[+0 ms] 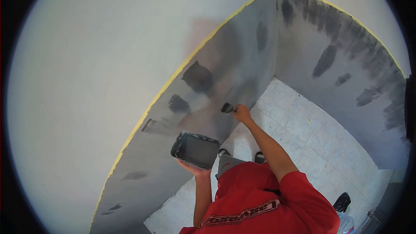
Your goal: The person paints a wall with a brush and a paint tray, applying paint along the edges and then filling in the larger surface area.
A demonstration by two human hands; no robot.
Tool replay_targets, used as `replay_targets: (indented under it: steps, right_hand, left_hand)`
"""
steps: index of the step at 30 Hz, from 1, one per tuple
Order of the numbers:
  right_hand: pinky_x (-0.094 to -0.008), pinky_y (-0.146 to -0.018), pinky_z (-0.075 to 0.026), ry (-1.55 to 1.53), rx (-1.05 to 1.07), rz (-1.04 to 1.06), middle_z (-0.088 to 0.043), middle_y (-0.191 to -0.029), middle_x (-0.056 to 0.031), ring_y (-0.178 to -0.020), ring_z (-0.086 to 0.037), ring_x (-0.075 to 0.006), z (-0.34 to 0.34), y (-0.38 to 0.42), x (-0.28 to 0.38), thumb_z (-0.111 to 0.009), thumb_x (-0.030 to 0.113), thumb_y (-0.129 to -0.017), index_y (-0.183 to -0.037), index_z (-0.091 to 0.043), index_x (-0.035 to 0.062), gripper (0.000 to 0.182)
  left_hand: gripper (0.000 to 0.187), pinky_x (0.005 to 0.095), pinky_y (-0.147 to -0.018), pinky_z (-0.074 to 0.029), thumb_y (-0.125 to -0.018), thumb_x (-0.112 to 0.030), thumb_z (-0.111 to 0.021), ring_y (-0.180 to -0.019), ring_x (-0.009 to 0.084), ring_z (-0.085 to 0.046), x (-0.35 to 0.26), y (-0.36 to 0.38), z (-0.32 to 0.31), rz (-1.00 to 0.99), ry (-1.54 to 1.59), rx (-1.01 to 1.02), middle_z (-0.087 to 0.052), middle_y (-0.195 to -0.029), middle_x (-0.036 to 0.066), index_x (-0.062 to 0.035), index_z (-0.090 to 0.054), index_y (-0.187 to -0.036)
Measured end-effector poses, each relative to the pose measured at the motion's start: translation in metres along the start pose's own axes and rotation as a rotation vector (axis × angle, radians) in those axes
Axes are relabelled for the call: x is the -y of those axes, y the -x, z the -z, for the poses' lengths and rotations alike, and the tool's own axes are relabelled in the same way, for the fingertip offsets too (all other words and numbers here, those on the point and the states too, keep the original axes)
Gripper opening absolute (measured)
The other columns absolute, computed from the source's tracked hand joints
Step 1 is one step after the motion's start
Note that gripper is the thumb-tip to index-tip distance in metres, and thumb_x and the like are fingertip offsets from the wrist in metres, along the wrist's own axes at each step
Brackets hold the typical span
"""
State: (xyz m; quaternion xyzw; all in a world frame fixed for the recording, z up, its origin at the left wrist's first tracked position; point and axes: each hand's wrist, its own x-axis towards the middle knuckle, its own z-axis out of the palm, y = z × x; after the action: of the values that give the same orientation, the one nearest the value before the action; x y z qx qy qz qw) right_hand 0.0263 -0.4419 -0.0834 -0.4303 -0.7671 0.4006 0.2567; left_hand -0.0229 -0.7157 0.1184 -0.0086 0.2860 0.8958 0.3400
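My right hand [242, 113] is closed round the handle of a paintbrush [227, 108], whose dark, paint-wet bristles point left toward the grey wall [203, 117]. Below and to the left, my left hand [196, 168] supports a dark rectangular paint tray [177, 149] from underneath, its fingers mostly hidden by it. Grey paint [197, 149] lies in the tray, and pale smears mark its rim. Several darker wet patches [197, 77] show on the grey wall above the tray.
Yellow masking tape [164, 87] runs along the top of the grey band, with white wall above. A second grey wall [329, 47] with dark strokes meets it at the corner. Pale floor tiles [299, 138] lie below. A black shoe [342, 202] is at lower right.
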Motion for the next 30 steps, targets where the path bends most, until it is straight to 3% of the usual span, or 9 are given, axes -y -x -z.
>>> replay_targets:
  steps: [2,7,11,14,17,20,23,26,30]
  right_hand:
    - [-0.0495,-0.073,-0.052,-0.001,0.074,-0.115,-0.068,-0.084,-0.0265,-0.084,-0.069,-0.0418,0.007,-0.004,-0.003,-0.075,0.020,-0.083,-0.091,-0.069,0.0000,0.022]
    - [-0.0445,-0.063,-0.049,-0.208,-0.170,0.092,-0.066,-0.071,-0.0190,-0.064,-0.064,-0.0353,0.063,-0.019,0.083,-0.075,0.020,-0.085,-0.092,-0.068,0.0002,0.022]
    - [-0.0331,-0.051,-0.035,-0.457,-0.196,0.138,-0.053,-0.057,-0.0062,-0.051,-0.044,-0.0123,0.120,-0.020,0.136,-0.072,0.015,-0.089,-0.091,-0.064,0.0009,0.016]
    - [-0.0309,-0.050,-0.033,-0.900,-0.168,0.141,-0.050,-0.056,-0.0038,-0.052,-0.042,-0.0067,0.118,-0.024,0.129,-0.071,0.013,-0.090,-0.092,-0.062,0.0014,0.015]
    - [-0.0302,-0.050,-0.033,-0.896,-0.139,0.161,-0.048,-0.057,-0.0049,-0.052,-0.040,-0.0078,0.099,-0.026,0.121,-0.071,0.016,-0.091,-0.091,-0.061,0.0018,0.017]
    - [-0.0336,-0.053,-0.041,-0.406,-0.043,0.175,-0.057,-0.061,-0.0115,-0.053,-0.053,-0.0167,0.065,-0.020,0.094,-0.070,0.017,-0.091,-0.090,-0.062,0.0009,0.018]
    - [-0.0406,-0.061,-0.048,-0.074,-0.013,0.073,-0.065,-0.069,-0.0180,-0.063,-0.065,-0.0320,0.021,-0.014,0.040,-0.069,0.018,-0.090,-0.091,-0.063,0.0004,0.019]
    - [-0.0465,-0.068,-0.051,0.096,0.026,-0.079,-0.069,-0.078,-0.0229,-0.075,-0.067,-0.0438,0.014,-0.004,0.030,-0.069,0.017,-0.089,-0.090,-0.064,-0.0006,0.019]
    - [-0.0375,-0.058,-0.045,-0.291,-0.100,0.121,-0.064,-0.067,-0.0110,-0.061,-0.061,-0.0241,0.035,-0.010,0.066,-0.070,0.017,-0.092,-0.085,-0.060,0.0001,0.020]
  left_hand:
    - [0.060,0.0471,-0.099,-0.052,-0.096,-0.066,-0.043,-0.118,0.0266,-0.061,0.000,-0.002,0.000,-0.006,-0.001,0.020,-0.063,-0.131,0.001,-0.0214,-0.060,-0.133]
    - [0.062,0.0476,-0.099,-0.052,-0.095,-0.067,-0.043,-0.119,0.0274,-0.061,0.004,-0.001,-0.004,-0.022,-0.043,0.060,-0.062,-0.132,0.002,-0.0217,-0.060,-0.134]
    - [0.062,0.0479,-0.097,-0.053,-0.095,-0.067,-0.043,-0.118,0.0281,-0.062,0.004,-0.003,0.014,0.007,-0.017,0.017,-0.063,-0.131,0.002,-0.0213,-0.060,-0.134]
    - [0.062,0.0477,-0.097,-0.053,-0.095,-0.067,-0.043,-0.118,0.0280,-0.062,0.004,-0.002,0.012,-0.019,-0.032,0.033,-0.063,-0.131,0.002,-0.0207,-0.060,-0.134]
    - [0.063,0.0475,-0.098,-0.053,-0.095,-0.067,-0.043,-0.118,0.0276,-0.062,0.000,-0.010,0.022,-0.037,-0.016,0.055,-0.063,-0.132,0.002,-0.0203,-0.060,-0.134]
    - [0.063,0.0472,-0.098,-0.053,-0.095,-0.067,-0.043,-0.119,0.0273,-0.061,-0.002,-0.009,0.024,-0.054,-0.011,0.047,-0.062,-0.132,0.002,-0.0200,-0.060,-0.134]
    - [0.063,0.0470,-0.098,-0.053,-0.096,-0.067,-0.044,-0.119,0.0271,-0.061,-0.002,-0.011,0.020,-0.077,-0.011,0.034,-0.062,-0.132,0.002,-0.0201,-0.060,-0.134]
    - [0.062,0.0469,-0.098,-0.054,-0.096,-0.067,-0.044,-0.119,0.0272,-0.061,-0.004,-0.005,0.022,-0.074,0.011,0.016,-0.063,-0.132,0.002,-0.0202,-0.060,-0.134]
    - [0.062,0.0472,-0.098,-0.054,-0.096,-0.067,-0.043,-0.118,0.0278,-0.062,-0.006,-0.010,0.033,-0.080,0.001,0.052,-0.063,-0.133,0.003,-0.0204,-0.060,-0.134]
